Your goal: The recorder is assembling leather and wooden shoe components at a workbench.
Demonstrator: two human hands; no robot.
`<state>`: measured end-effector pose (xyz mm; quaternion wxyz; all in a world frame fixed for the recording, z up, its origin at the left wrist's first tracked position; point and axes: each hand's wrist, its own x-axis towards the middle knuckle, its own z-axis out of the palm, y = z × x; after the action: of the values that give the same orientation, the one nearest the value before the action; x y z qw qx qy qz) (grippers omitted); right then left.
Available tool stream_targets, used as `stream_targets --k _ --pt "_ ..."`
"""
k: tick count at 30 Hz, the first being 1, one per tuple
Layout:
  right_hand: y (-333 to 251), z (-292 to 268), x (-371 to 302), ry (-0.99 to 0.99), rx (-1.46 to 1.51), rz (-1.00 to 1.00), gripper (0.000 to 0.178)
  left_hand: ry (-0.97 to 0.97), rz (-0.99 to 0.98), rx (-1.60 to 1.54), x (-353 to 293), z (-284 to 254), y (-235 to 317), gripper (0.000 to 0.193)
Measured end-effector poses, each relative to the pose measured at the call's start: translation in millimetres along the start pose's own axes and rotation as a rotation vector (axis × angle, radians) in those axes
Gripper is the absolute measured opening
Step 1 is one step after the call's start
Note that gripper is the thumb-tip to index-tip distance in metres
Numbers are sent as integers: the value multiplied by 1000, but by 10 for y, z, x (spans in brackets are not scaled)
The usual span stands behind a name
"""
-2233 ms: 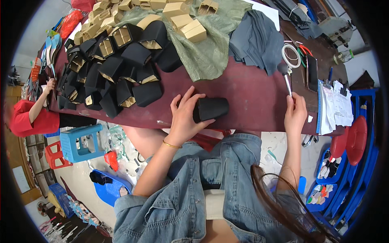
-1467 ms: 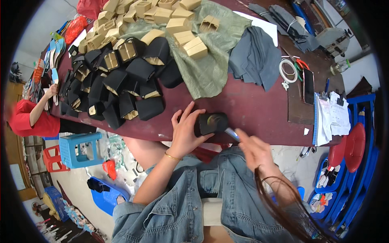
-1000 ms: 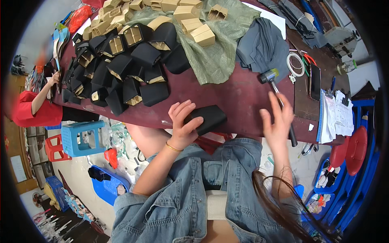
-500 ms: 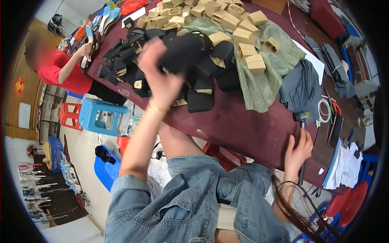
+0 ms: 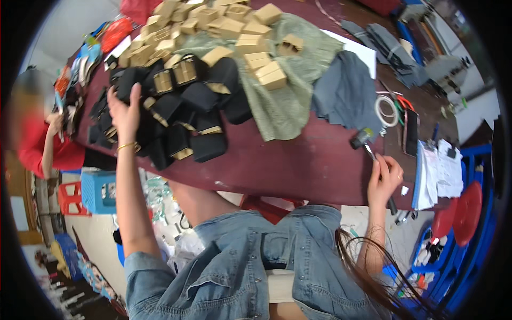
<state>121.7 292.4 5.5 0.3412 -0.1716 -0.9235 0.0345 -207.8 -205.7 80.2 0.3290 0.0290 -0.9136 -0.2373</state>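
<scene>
Left hand [image 5: 124,109] has set its black piece on the pile [image 5: 170,114].

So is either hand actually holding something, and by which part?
The right hand grips the hammer by its handle, head resting on the table. The left hand lies open on the black pieces, gripping nothing.

even, bright daylight, no hard shadows on maroon worktop [image 5: 298,160]. strong fisheye bend, black vignette at corners. slight motion blur on left hand [image 5: 125,109] beyond worktop's left end. white paper [image 5: 357,50] at worktop's far edge glares mildly.
</scene>
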Motion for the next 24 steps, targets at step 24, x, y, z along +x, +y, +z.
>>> stream_targets --k 24 --pt "-2773 931 574 -408 660 -934 60 305 -346 -249 -805 30 -1035 66"
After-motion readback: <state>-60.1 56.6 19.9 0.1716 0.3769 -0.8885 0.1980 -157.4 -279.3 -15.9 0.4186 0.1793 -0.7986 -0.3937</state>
